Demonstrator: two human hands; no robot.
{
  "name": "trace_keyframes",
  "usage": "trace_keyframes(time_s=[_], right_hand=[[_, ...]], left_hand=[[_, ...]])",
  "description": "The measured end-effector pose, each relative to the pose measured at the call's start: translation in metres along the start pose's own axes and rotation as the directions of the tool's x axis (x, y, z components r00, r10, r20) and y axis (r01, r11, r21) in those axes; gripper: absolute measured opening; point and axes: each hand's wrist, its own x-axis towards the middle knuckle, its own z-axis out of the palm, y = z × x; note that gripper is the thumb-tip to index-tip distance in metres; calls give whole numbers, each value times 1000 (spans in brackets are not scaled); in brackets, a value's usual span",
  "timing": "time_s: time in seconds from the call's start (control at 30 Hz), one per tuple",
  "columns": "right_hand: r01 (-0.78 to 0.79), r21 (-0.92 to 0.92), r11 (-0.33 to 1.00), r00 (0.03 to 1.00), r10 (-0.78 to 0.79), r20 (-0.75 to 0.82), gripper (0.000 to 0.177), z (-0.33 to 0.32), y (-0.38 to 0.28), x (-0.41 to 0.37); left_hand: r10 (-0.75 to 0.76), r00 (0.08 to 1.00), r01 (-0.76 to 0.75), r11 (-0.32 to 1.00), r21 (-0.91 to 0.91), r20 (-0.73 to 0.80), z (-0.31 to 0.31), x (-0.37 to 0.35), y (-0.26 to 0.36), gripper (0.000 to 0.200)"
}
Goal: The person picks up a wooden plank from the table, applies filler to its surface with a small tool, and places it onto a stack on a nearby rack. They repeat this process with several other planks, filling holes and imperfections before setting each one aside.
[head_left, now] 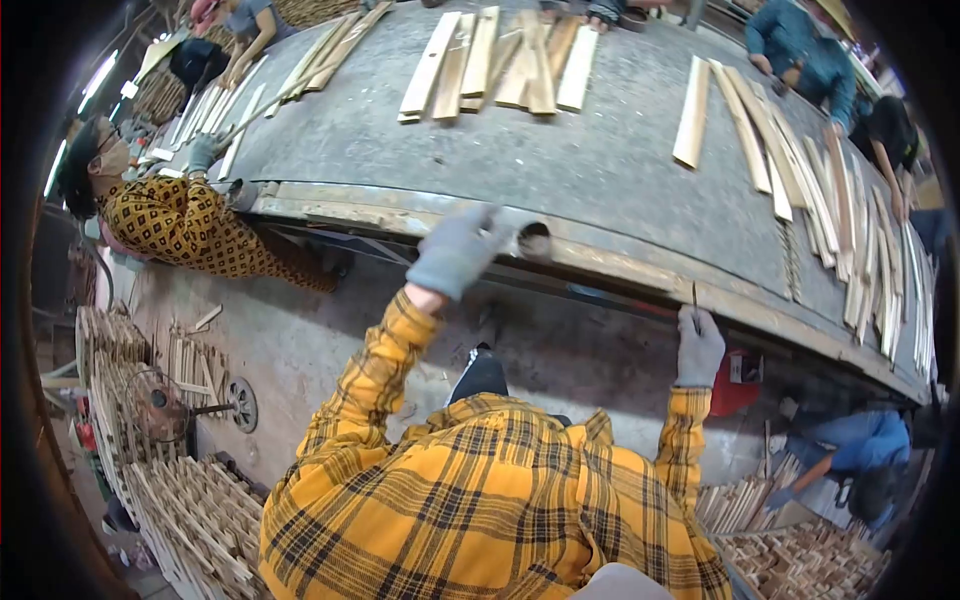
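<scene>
Two gray-gloved hands up at the edge of a long belt, head view only. Right hand (699,347) closed around the lower end of a thin dark sliver (695,296), fingers pressed together on it, glove knit and fuzzy. Sliver standing nearly upright out of the top of that fist, narrow, flat-looking, tip just reaching the metal rail (640,275) above the knuckles. Too small to tell the material.

Left hand (458,250) well apart from the right, farther along the same rail and higher, curled into a loose fist, fingers folded in. Cannot tell whether anything sits inside that curl. Just beside its fingertips, a round pipe mouth (535,241), dark and hollow, set at the rail. Rail itself rusty, scuffed, running in a long curve past both fists.

Beyond the knuckles, a broad gray belt (560,170), matte and dusty. Pale wooden slats (500,65) lying loose on it, flat and straight-edged, some overlapping; more slats (860,230) fanned out past the right hand. Yellow plaid sleeves (370,390) leading back from both wrists.

Off beyond the left hand, a co-worker's patterned sleeve (170,220) at the belt's edge. Below the left elbow, stacked wooden lattices (200,500) on the floor.
</scene>
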Motion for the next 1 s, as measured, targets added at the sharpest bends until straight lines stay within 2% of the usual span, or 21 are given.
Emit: trace_keyframes(time_s=[0.07, 0.1, 0.13, 0.2, 0.27, 0.3, 0.37, 0.4, 0.47, 0.53, 0.57, 0.6, 0.63, 0.67, 0.7, 0.73, 0.8, 0.87, 0.97, 1.0], right_hand=[[171, -203, 964, 985, -167, 37, 20, 57, -42, 25], [216, -259, 941, 976, -210, 53, 22, 86, -58, 35], [241, -109, 964, 970, -234, 71, 24, 111, -72, 42], [145, -177, 974, 987, -128, 102, 25, 146, -111, 42], [142, -308, 941, 987, -113, 112, 26, 155, -134, 47], [142, -373, 917, 987, -104, 120, 27, 161, -142, 46], [41, -328, 944, 994, -4, 111, 27, 166, -130, 51], [-14, -303, 953, 993, 49, 108, 28, 169, -125, 50], [-40, -360, 932, 990, 84, 110, 26, 163, -132, 46], [-30, -441, 897, 993, 76, 87, 22, 164, -130, 48], [-73, -396, 915, 990, 116, 84, 22, 167, -130, 52], [-117, -348, 930, 984, 156, 84, 22, 170, -129, 59], [-162, -298, 941, 977, 195, 85, 22, 175, -130, 67], [-145, -347, 927, 970, 202, 134, 23, 182, -142, 76], [-124, -397, 909, 960, 212, 185, 23, 192, -162, 86], [-97, -444, 891, 947, 220, 235, 24, 205, -178, 97], [-226, -28, 974, 915, 222, 338, 21, 242, -188, 110], [-282, 103, 954, 821, 185, 540, 27, 262, -210, 117], [-383, 264, 885, 765, 144, 627, 33, 269, -201, 123], [-425, 296, 855, 752, 152, 641, 34, 263, -189, 129]], left_hand=[[-159, 983, 167, 982, 91, -88, -30, 54, -57, 46], [-162, 977, 180, 975, 132, -138, -37, 81, -79, 46], [-164, 969, 196, 965, 173, -185, -40, 107, -99, 46], [-142, 953, 218, 935, 279, -266, -32, 166, -145, 48], [-87, 942, 221, 890, 399, -325, -4, 230, -176, 52], [-80, 941, 211, 899, 383, -330, -5, 252, -172, 55], [-75, 940, 197, 915, 351, -334, -8, 282, -155, 61], [-126, 957, 215, 914, 344, -263, -12, 293, -145, 72], [-221, 959, 274, 879, 389, -178, 1, 317, -145, 71], [-312, 926, 370, 863, 345, -212, 7, 341, -162, 64], [-358, 906, 417, 849, 325, -227, 11, 347, -171, 60], [-383, 922, 379, 923, 64, 60, 2, 345, -180, 53], [-305, 891, 386, 899, -207, 335, -16, 338, -189, 47], [-141, 818, 439, 781, -445, 558, -27, 328, -191, 40], [-7, 868, 406, 584, -703, 496, -24, 302, -185, 37], [99, 917, 339, 319, -885, 387, -20, 268, -175, 34], [217, 864, 465, 7, -886, 455, -19, 217, -141, 41], [302, 820, 438, 216, -873, 486, -1, 186, -121, 50], [245, 812, 481, 234, -845, 530, -4, 160, -72, 55], [284, 768, 481, 336, -809, 574, -1, 166, -66, 57]])
